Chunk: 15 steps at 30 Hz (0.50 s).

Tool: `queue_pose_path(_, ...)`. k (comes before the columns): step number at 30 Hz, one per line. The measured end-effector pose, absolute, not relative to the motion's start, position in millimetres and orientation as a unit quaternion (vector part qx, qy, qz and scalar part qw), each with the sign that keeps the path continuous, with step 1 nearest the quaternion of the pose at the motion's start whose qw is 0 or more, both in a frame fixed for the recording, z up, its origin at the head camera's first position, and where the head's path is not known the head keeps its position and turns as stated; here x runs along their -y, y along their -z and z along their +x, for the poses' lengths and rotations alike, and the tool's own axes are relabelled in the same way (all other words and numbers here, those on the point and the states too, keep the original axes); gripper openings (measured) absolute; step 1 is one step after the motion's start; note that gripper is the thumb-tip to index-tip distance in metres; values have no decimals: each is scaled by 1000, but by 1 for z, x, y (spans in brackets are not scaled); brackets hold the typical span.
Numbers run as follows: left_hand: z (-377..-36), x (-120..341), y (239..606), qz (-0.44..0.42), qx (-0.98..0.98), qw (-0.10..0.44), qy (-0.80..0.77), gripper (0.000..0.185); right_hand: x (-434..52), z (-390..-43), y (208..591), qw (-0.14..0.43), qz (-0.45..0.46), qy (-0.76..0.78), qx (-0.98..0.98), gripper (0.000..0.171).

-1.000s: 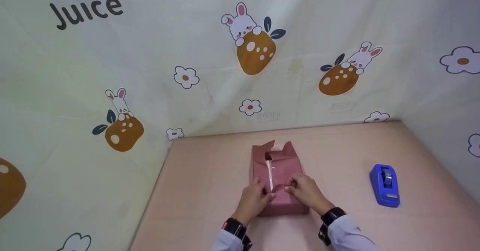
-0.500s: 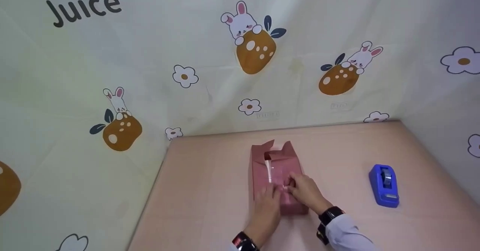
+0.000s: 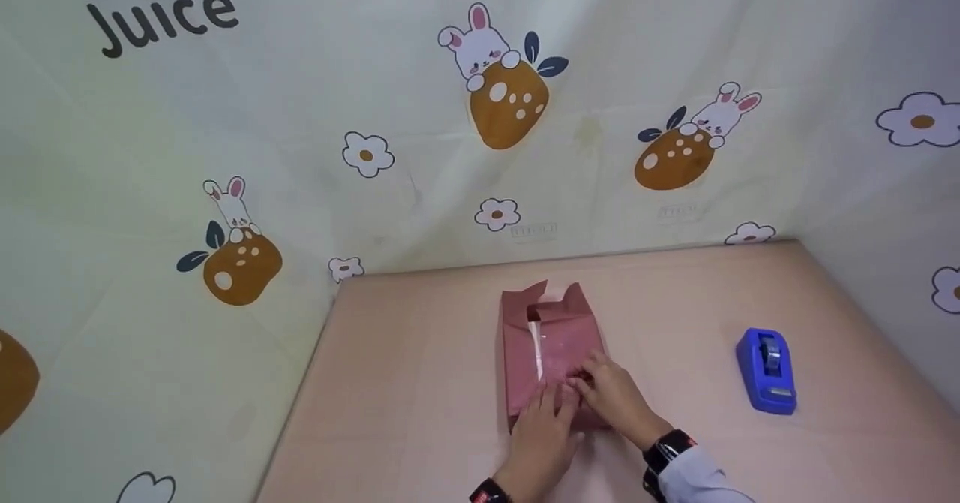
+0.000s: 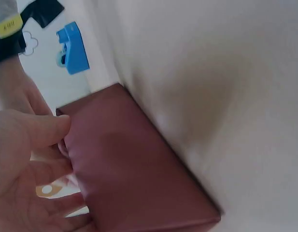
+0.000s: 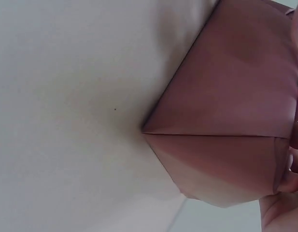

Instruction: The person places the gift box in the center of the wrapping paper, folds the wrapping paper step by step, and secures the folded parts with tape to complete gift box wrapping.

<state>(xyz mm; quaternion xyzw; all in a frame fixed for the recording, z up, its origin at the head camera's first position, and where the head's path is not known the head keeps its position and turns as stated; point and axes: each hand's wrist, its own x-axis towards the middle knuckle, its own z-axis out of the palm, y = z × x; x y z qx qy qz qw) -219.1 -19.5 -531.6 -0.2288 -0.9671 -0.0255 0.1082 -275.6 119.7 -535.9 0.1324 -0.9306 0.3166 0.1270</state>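
A box-shaped parcel in dusty-red wrapping paper [image 3: 523,360] lies on the table; its far-end flaps stand up. Along its top runs a whitish gap between paper edges, with shiny clear tape beside it. My left hand [image 3: 541,435] rests on the near part of the top, fingers stretched out; in the left wrist view the thumb [image 4: 52,130] lies against the parcel's near edge. Close beside it, my right hand [image 3: 619,398] has bent fingers and thumb together on the paper, seemingly pinching a small piece of clear tape, mostly hidden. The right wrist view shows the parcel's side [image 5: 226,77].
A blue tape dispenser [image 3: 766,371] stands on the table to the right. Behind and beside the pinkish table [image 3: 405,353] hang sheets [image 3: 420,52] printed with rabbits, fruit and flowers.
My left hand has let go of its pinch at the parcel's left side, moved right and stretched its fingers on the top. The right hand stays in nearly the same place.
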Motion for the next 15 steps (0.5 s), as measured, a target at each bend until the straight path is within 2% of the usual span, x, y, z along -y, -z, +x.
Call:
queue_pose_path(5, -218, 18, 530, -233, 967, 102, -10, 62, -133, -265, 534, 104, 157, -365, 912, 14)
queue_pose_path(8, -217, 19, 534, -237, 963, 120, -51, 63, -145, -258, 535, 100, 176, -415, 887, 17)
queue_pose_path(12, -217, 20, 539, -235, 960, 136, -63, 62, -161, -247, 538, 118, 184, -460, 861, 17)
queue_pose_path(15, -217, 20, 539, -228, 965, 120, -50, 67, -173, -239, 541, 144, 168, -474, 852, 16)
